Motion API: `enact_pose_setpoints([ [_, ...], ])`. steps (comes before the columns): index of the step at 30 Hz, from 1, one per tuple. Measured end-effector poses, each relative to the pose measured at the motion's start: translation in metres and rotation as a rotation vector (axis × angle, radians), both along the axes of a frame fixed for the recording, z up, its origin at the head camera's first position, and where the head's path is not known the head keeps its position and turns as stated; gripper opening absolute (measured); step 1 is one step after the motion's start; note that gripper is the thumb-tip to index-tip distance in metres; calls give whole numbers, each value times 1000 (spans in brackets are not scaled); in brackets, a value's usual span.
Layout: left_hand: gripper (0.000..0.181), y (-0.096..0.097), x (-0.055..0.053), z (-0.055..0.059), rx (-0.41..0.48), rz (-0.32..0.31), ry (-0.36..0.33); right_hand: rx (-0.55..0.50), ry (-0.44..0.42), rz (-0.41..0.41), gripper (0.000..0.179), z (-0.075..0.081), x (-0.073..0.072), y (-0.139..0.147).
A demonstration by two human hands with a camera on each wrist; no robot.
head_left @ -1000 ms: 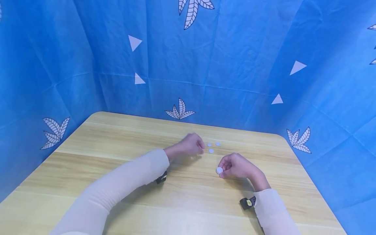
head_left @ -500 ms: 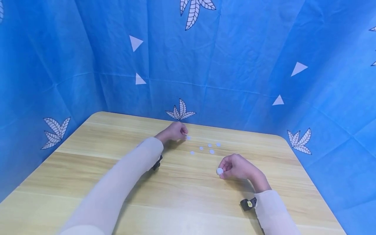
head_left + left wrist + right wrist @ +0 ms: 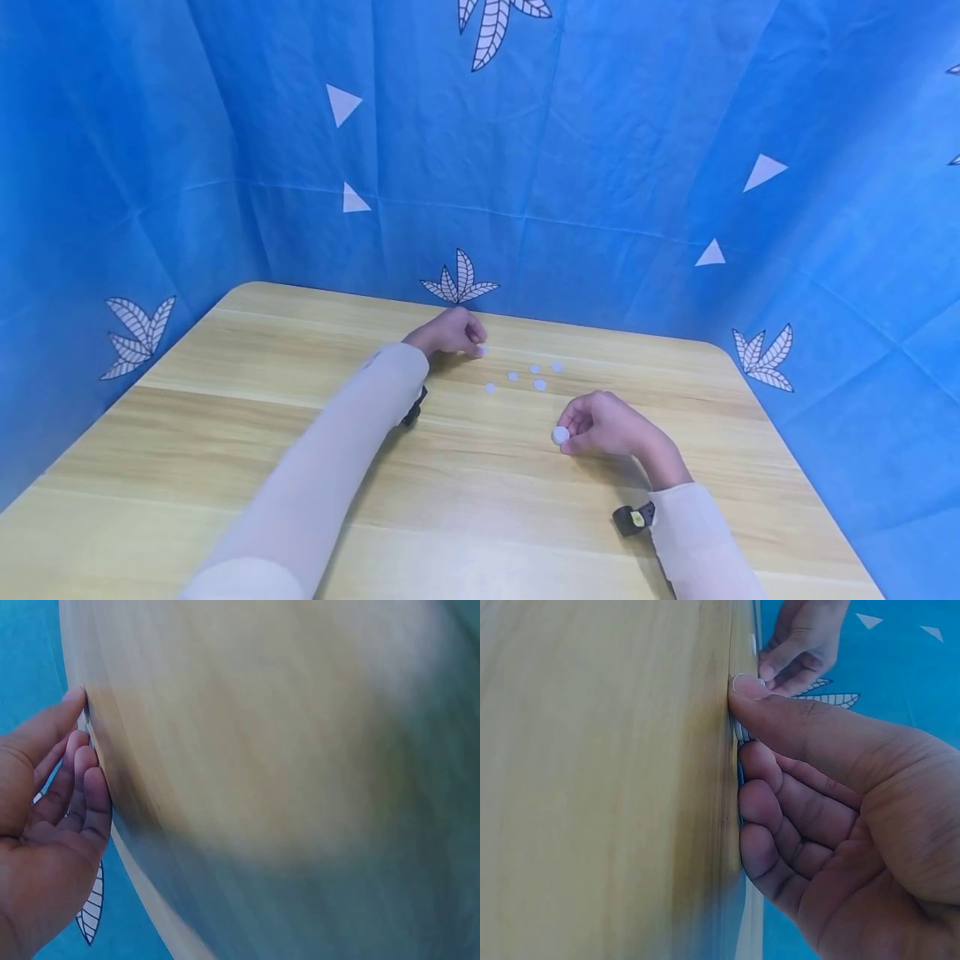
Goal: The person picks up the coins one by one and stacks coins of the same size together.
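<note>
In the head view my right hand [image 3: 607, 425] stays low over the table's middle right. Its thumb and fingers pinch a short stack of pale round coin-like discs [image 3: 560, 435]; the right wrist view shows the thin layered edges of the stack [image 3: 741, 732] below the thumb tip. Toward the back of the table, my left hand [image 3: 453, 331] has its fingertips down near the surface, pinching a pale coin-like disc [image 3: 483, 351]. In the left wrist view the left hand [image 3: 56, 795] has thumb and fingers curled at the tabletop; the disc is hidden there.
Between the hands several loose discs lie flat, among them a left one [image 3: 491, 388], a larger one [image 3: 540, 385] and a far right one [image 3: 557, 367]. The wooden table [image 3: 450, 517] ends at a blue patterned cloth [image 3: 600, 150] behind it.
My left hand has moved back and left from beside the loose discs, then slightly right. Two discs, unseen a second ago, now show left of the others. My right hand holds still with its stack.
</note>
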State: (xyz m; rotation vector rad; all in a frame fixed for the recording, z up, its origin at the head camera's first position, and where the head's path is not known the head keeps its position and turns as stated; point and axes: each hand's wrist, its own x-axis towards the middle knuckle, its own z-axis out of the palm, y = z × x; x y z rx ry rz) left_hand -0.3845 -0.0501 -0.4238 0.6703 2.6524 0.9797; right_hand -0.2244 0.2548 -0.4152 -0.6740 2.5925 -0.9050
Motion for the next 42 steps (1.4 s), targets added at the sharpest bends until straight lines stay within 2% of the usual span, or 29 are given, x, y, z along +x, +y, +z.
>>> enact_pose_setpoints([
  [9, 15, -1, 5, 8, -80, -33, 9, -5, 9, 6, 20, 4, 1, -1],
  [14, 15, -10, 12, 12, -106, -45, 5, -7, -2, 0, 20, 4, 2, -2],
  [21, 13, -23, 22, 11, -118, -67, -28, -9, -6, -5, 20, 4, 4, -3],
  [29, 15, -24, 41, 12, -102, -81, -85, 5, 1, -14, 21, 4, 5, -2],
  [42, 18, -17, 71, 18, -135, -157, -105, -5, 0, -19, 21, 3, 5, -3],
])
